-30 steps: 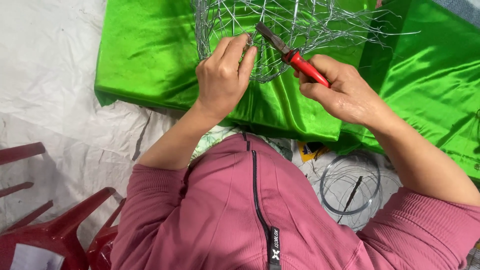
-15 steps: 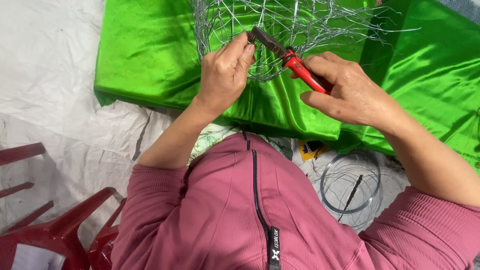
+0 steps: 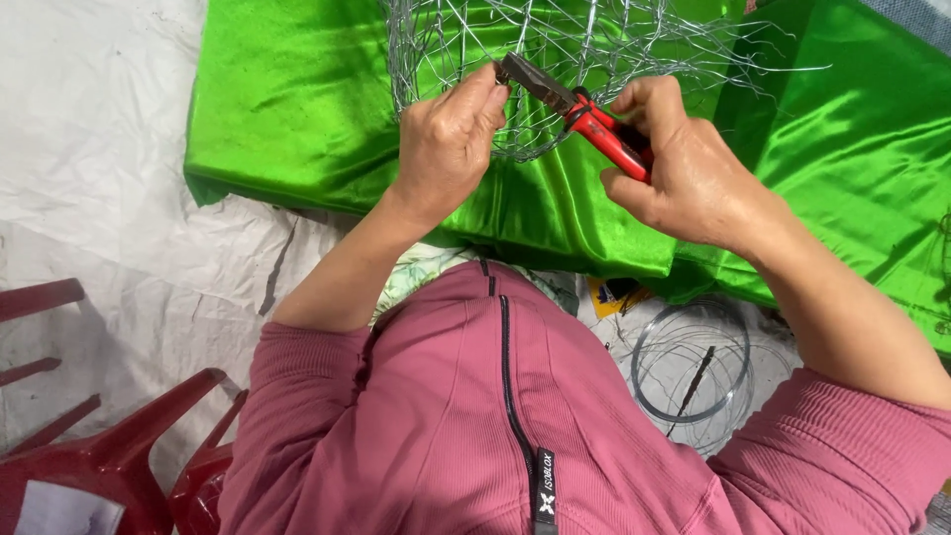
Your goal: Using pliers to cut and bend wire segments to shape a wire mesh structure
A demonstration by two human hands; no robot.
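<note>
A silver wire mesh frame (image 3: 594,50) rests on shiny green cloth (image 3: 297,109) at the top of the view. My left hand (image 3: 446,149) pinches the mesh at its near edge, fingers closed on the wire. My right hand (image 3: 684,168) grips red-handled pliers (image 3: 584,114), whose dark jaws meet the mesh right by my left fingertips. Pink sleeves cover both upper arms.
A coil of thin wire (image 3: 693,362) lies on the white sheet (image 3: 109,198) below the right forearm. Dark red plastic chair parts (image 3: 89,466) sit at the lower left. A small yellow packet (image 3: 614,295) peeks out near the cloth's edge.
The pliers' jaws have moved left along the mesh toward my left fingertips. My left hand shifted slightly up and closed its fingers tighter on the wire.
</note>
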